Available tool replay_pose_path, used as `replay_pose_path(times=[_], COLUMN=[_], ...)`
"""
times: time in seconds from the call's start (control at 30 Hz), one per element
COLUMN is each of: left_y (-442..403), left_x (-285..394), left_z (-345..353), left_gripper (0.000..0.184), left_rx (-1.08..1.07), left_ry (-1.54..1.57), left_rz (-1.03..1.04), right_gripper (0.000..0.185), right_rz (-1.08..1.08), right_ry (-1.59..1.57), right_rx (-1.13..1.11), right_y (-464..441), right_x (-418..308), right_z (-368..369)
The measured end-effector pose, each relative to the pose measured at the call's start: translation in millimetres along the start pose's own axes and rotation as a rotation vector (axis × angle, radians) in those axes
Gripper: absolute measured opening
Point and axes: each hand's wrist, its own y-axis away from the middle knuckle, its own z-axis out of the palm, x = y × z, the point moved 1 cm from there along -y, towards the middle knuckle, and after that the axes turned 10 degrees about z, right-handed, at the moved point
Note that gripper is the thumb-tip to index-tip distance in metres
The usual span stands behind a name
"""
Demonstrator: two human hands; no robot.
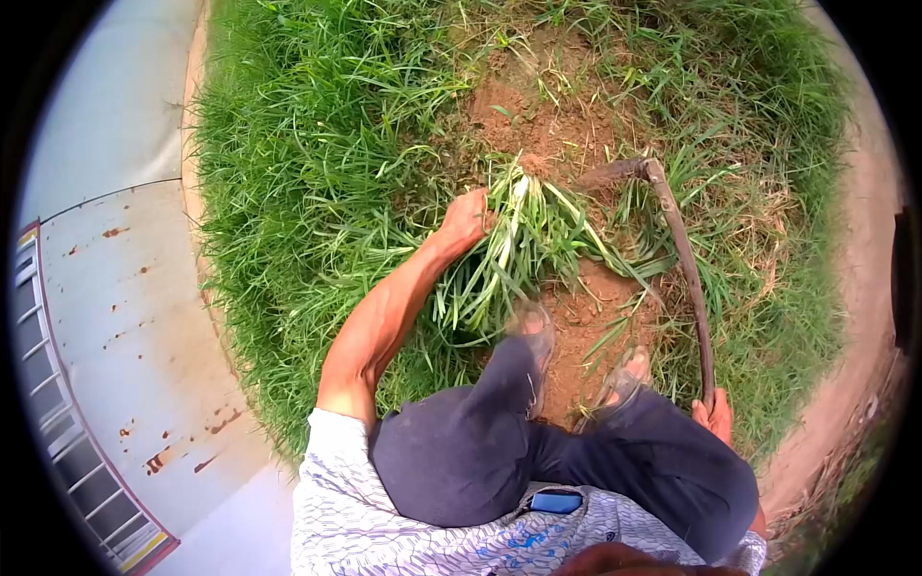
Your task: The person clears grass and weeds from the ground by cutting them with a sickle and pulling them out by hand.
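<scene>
My left hand (468,217) is closed on an uprooted clump of grass (514,226), its long blades hanging down toward my feet. Reddish soil clings to the roots at the clump's top. Low on the right, my right hand (714,418) grips the end of the wooden handle of a short hoe (687,259). The hoe's soil-covered head points left, close to the clump's roots and just above the ground; whether it touches the soil I cannot tell. My right fingers are partly hidden by my knee.
Bare reddish soil (567,106) runs down the middle, with thick green grass (288,182) on the left and cut, drier grass (749,221) on the right. My sandalled feet (629,370) stand below the clump. A rust-stained pale metal surface (125,288) borders the left; a dirt path (869,173) curves right.
</scene>
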Motion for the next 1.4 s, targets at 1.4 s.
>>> replay_pose_path(times=[1.4], left_y=[-111], left_x=[-8], left_z=[-147], left_gripper=[0.030], left_rx=[0.292], left_ry=[-0.677], left_rz=[0.049], right_gripper=[0.032], right_rz=[-0.207], right_ry=[-0.131], right_rx=[-0.051], right_y=[-120], right_x=[-271], right_z=[14])
